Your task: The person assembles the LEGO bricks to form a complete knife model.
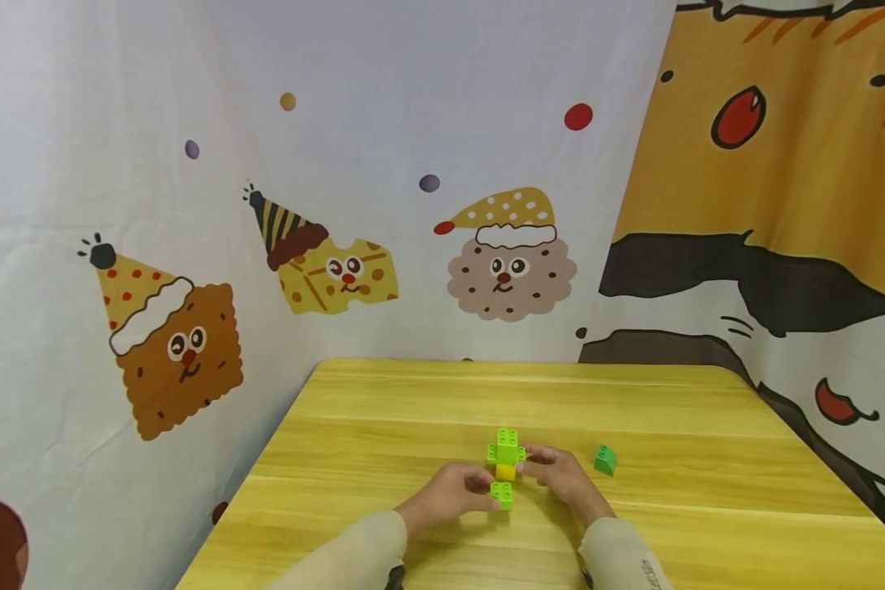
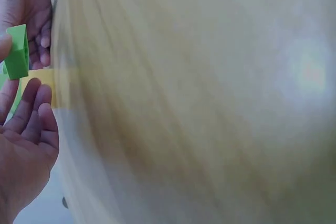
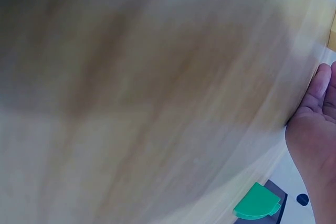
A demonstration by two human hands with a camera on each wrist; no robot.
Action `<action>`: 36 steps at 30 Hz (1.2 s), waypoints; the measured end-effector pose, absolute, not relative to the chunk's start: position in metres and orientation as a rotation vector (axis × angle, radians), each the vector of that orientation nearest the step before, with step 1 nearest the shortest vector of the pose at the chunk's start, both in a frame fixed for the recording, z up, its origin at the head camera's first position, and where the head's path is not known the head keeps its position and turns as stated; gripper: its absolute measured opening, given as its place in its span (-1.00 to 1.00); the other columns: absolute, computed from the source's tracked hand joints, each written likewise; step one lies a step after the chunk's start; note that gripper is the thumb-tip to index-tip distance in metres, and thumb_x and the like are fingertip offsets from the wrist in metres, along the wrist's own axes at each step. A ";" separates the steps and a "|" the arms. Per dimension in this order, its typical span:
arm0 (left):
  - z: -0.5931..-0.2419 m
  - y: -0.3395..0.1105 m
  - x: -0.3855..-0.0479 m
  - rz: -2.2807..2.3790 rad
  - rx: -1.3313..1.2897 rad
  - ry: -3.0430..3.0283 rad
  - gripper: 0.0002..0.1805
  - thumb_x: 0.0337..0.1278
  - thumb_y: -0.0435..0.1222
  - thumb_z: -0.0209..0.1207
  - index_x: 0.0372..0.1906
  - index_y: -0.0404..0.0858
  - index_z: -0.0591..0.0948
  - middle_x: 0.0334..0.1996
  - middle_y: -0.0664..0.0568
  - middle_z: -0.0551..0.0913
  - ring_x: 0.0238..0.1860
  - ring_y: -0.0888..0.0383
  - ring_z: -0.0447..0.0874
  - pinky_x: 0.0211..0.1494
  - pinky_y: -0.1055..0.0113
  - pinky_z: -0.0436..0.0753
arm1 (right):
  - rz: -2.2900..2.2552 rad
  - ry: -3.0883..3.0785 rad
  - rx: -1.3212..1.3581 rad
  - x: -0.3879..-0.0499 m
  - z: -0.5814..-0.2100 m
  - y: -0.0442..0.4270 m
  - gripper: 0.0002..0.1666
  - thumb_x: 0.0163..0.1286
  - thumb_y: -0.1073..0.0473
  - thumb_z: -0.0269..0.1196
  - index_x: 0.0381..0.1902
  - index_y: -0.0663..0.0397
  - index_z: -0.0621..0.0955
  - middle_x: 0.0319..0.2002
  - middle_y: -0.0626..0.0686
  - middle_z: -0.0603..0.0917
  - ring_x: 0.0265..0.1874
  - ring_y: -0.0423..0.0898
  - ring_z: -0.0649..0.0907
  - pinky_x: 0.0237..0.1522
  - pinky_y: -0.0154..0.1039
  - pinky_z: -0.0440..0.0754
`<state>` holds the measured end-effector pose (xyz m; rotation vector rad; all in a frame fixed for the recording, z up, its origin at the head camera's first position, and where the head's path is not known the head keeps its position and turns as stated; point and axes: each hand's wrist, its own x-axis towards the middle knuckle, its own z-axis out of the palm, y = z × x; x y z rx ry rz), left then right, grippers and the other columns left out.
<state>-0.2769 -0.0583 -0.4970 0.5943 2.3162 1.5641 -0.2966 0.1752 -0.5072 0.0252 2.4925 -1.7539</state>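
Wood-grain tabletop point(image 1: 383, 410) beneath, your left hand point(image 1: 451, 493) pinches a lime four-stud brick point(image 1: 502, 493) nearside of the lime-and-yellow stack point(image 1: 507, 444) your right hand point(image 1: 563, 475) grips.

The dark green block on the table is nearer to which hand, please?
The right hand. In the head view it is just left of the dark green block, apart from it; the left hand is farther left, holding a light green block.
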 end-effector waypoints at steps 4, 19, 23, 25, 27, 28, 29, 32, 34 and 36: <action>-0.491 -0.061 -0.278 1.554 0.642 2.318 -0.80 0.11 -0.25 0.42 -0.16 -0.14 0.72 -0.29 0.15 0.68 -0.23 0.18 0.63 -0.17 0.33 0.61 | -1.749 2.499 0.018 -0.296 -0.507 0.176 -0.45 0.25 0.01 0.44 0.15 0.12 0.66 0.00 0.06 0.67 -0.06 -0.01 0.60 -0.09 -0.04 0.57; -0.469 -0.065 -0.299 1.655 0.712 2.467 -0.78 0.19 -0.15 0.37 -0.09 -0.07 0.71 -0.24 0.19 0.68 -0.16 0.17 0.61 -0.10 0.29 0.57 | -1.751 2.498 0.031 -0.299 -0.507 0.174 -0.41 0.23 0.03 0.46 0.17 0.16 0.64 0.03 0.11 0.66 -0.09 -0.01 0.59 -0.14 -0.12 0.57; -0.463 -0.064 -0.307 1.711 0.704 2.465 -0.72 0.21 -0.14 0.35 0.00 -0.10 0.71 -0.21 0.17 0.68 -0.14 0.14 0.61 -0.07 0.26 0.58 | -1.745 2.499 0.034 -0.301 -0.508 0.174 -0.41 0.22 0.01 0.47 0.16 0.13 0.65 0.01 0.09 0.66 -0.12 -0.03 0.59 -0.15 -0.13 0.57; -0.462 -0.064 -0.311 1.714 0.698 2.474 -0.68 0.23 -0.11 0.34 0.05 -0.10 0.70 -0.20 0.18 0.68 -0.13 0.15 0.61 -0.05 0.24 0.57 | -1.736 2.505 0.032 -0.301 -0.509 0.174 -0.42 0.22 0.01 0.47 0.15 0.12 0.66 -0.01 0.08 0.67 -0.12 -0.03 0.59 -0.15 -0.12 0.57; -0.460 -0.063 -0.315 1.704 0.686 2.487 -0.65 0.24 -0.08 0.32 0.08 -0.09 0.69 -0.18 0.20 0.68 -0.11 0.17 0.61 -0.01 0.22 0.56 | -1.731 2.503 0.040 -0.301 -0.509 0.175 -0.43 0.21 0.01 0.47 0.15 0.09 0.66 -0.02 0.05 0.67 -0.13 -0.04 0.59 -0.14 -0.11 0.57; -0.459 -0.062 -0.316 1.706 0.683 2.489 -0.65 0.24 -0.07 0.32 0.08 -0.08 0.69 -0.17 0.20 0.68 -0.10 0.18 0.60 0.01 0.21 0.55 | -1.727 2.507 0.037 -0.301 -0.509 0.175 -0.42 0.21 0.00 0.47 0.16 0.10 0.66 -0.02 0.05 0.67 -0.12 -0.04 0.59 -0.14 -0.10 0.58; -0.458 -0.062 -0.318 1.709 0.678 2.491 -0.65 0.24 -0.07 0.32 0.08 -0.07 0.69 -0.16 0.20 0.68 -0.10 0.19 0.60 0.03 0.20 0.54 | -1.725 2.508 0.035 -0.301 -0.509 0.175 -0.41 0.21 0.00 0.47 0.16 0.11 0.66 -0.01 0.06 0.67 -0.12 -0.03 0.59 -0.13 -0.09 0.58; -0.456 -0.060 -0.323 1.731 0.663 2.484 -0.67 0.23 -0.07 0.33 0.05 -0.07 0.70 -0.14 0.18 0.68 -0.08 0.19 0.59 0.06 0.16 0.54 | -1.725 2.506 0.033 -0.301 -0.509 0.176 -0.38 0.22 0.00 0.46 0.18 0.14 0.64 0.03 0.09 0.66 -0.09 -0.02 0.59 -0.11 -0.06 0.58; -0.455 -0.058 -0.327 1.738 0.649 2.489 -0.67 0.23 -0.07 0.33 0.04 -0.06 0.70 -0.13 0.18 0.68 -0.06 0.18 0.59 0.08 0.15 0.54 | -1.727 2.502 0.035 -0.301 -0.509 0.176 -0.37 0.22 -0.01 0.46 0.19 0.14 0.63 0.05 0.10 0.66 -0.08 -0.02 0.60 -0.11 -0.06 0.59; -0.455 -0.056 -0.330 1.734 0.638 2.504 -0.67 0.21 -0.06 0.34 0.04 -0.06 0.70 -0.13 0.19 0.67 -0.04 0.14 0.59 0.08 0.14 0.54 | -1.731 2.495 0.039 -0.301 -0.509 0.176 -0.37 0.22 -0.01 0.46 0.19 0.14 0.63 0.05 0.09 0.66 -0.08 -0.02 0.59 -0.10 -0.06 0.58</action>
